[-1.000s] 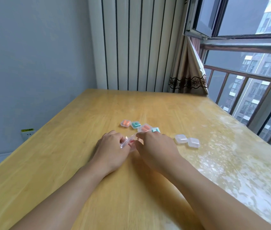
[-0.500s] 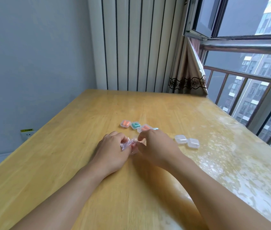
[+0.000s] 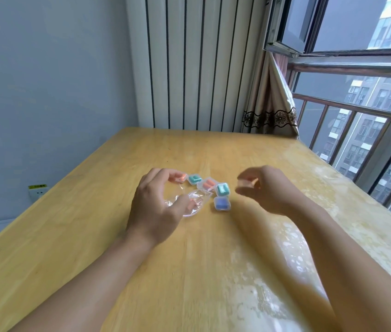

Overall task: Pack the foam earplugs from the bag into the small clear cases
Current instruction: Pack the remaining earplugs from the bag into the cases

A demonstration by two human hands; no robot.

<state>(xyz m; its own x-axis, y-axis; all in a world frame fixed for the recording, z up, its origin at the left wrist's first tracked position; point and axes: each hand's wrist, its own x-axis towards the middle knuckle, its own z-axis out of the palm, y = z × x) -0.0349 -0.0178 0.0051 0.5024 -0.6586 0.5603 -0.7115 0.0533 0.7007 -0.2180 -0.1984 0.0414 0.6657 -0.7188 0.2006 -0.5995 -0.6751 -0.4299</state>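
My left hand (image 3: 153, 204) grips a crumpled clear plastic bag (image 3: 195, 200) on the wooden table (image 3: 94, 212), thumb on the bag and fingers arched above it. To the right, raised off the table, my right hand (image 3: 271, 188) pinches a small pale pink earplug (image 3: 247, 182) between thumb and fingertips; it is blurred. Between the hands lies a row of small clear cases holding earplugs: an orange-filled case (image 3: 181, 178), a teal-filled case (image 3: 194, 179), another orange one (image 3: 209, 185), another teal one (image 3: 222, 189) and a blue-filled case (image 3: 222, 203).
A striped radiator panel (image 3: 197, 68) and a curtain (image 3: 271, 104) stand behind the table's far edge. An open window with a metal railing (image 3: 357, 111) runs along the right side. A wall socket (image 3: 37, 191) sits low on the left wall.
My right hand has pulled away from the bag to the right, carrying the small pale piece. The blue-filled case has come into view, and the two empty cases are now hidden behind my right hand.
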